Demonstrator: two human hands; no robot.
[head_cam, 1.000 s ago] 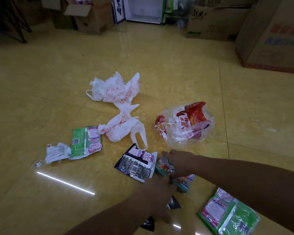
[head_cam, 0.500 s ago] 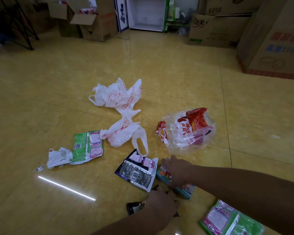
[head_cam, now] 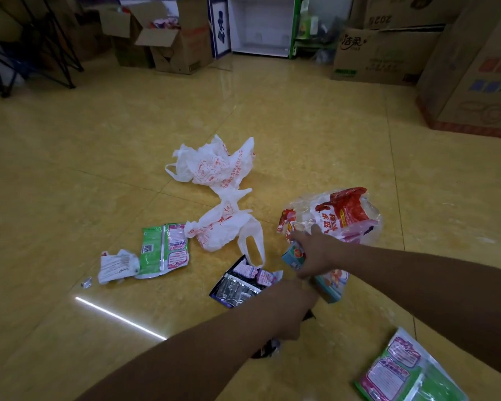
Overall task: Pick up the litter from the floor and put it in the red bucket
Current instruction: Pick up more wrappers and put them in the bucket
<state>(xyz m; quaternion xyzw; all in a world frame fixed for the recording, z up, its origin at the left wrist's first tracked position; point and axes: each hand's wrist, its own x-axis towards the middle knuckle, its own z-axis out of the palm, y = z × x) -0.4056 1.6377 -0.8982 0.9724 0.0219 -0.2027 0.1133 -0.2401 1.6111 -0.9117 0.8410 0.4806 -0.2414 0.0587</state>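
Litter lies scattered on the yellow tiled floor. My right hand (head_cam: pixel 315 250) grips a teal snack wrapper (head_cam: pixel 331 283) and holds it just above the floor, beside a clear bag with red packaging (head_cam: pixel 342 215). My left hand (head_cam: pixel 289 311) is curled round a small black wrapper (head_cam: pixel 265 348), whose ends stick out under the fist. A black and silver wrapper (head_cam: pixel 235 287) lies just left of both hands. Two white plastic bags (head_cam: pixel 214 166) (head_cam: pixel 223 227) lie beyond it. The red bucket is not in view.
A green and pink wrapper (head_cam: pixel 165 247), crumpled white paper (head_cam: pixel 116 266) and a tiny silver scrap (head_cam: pixel 86 282) lie to the left. Another green wrapper (head_cam: pixel 402 371) lies at the bottom right. Cardboard boxes (head_cam: pixel 379 56) and a black metal stand (head_cam: pixel 55 53) line the far wall.
My right hand has closed on the teal wrapper and lifted it off the floor. My left hand has picked up the black wrapper and risen with it.
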